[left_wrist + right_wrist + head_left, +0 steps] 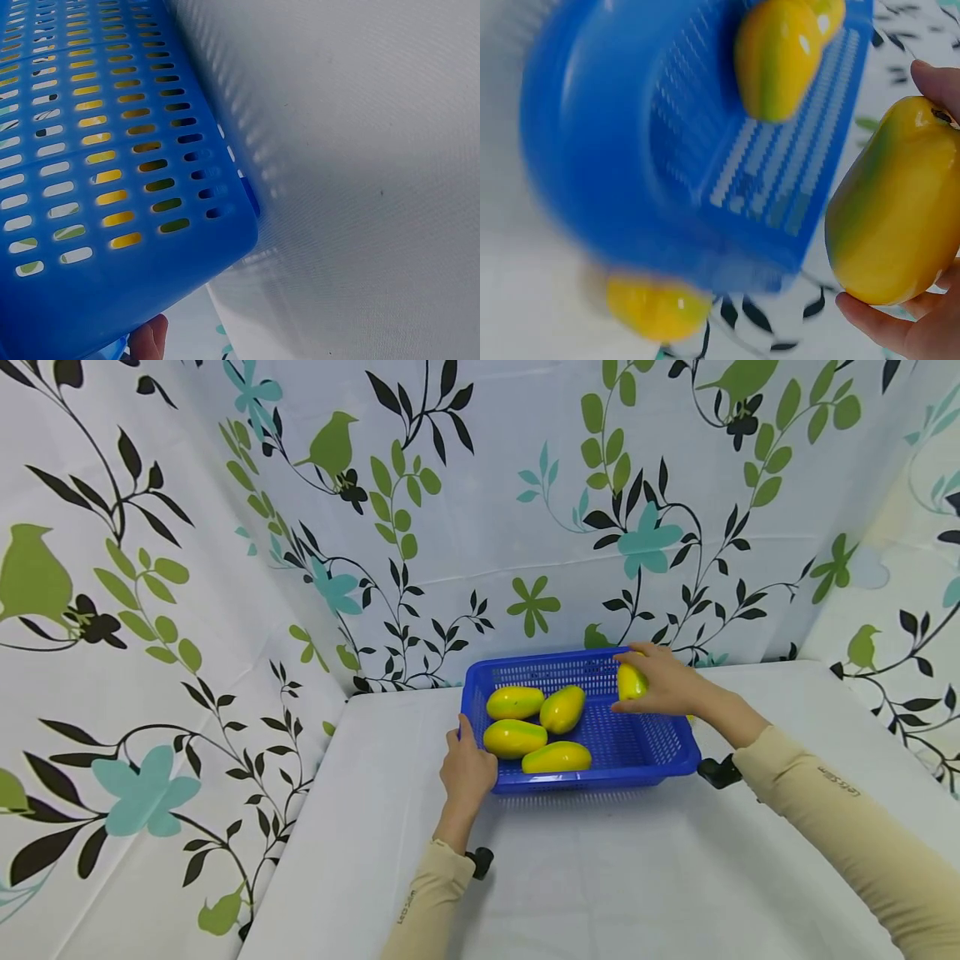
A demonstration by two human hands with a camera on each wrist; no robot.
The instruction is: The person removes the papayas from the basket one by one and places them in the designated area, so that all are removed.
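Beige sleeves point(832, 818) "Let's Slim" | right fingers point(881, 324) pinch yellow mango point(900, 202) | left fingers point(467, 732) grip blue basket point(585, 780)

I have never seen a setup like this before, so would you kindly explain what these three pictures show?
There is no robot here: a person works with a bare left hand and right hand. The wide picture comes from a camera worn on the head, looking forward and down. The other two come from cameras worn on the wrists, each looking at that hand's work.

On the white table stands a blue plastic basket, with four mangoes lying toward its left end. The left hand holds the basket at that end. The right hand grips a fifth mango near the basket's back right corner. The right wrist view also shows one more mango, partly hidden, outside the basket.
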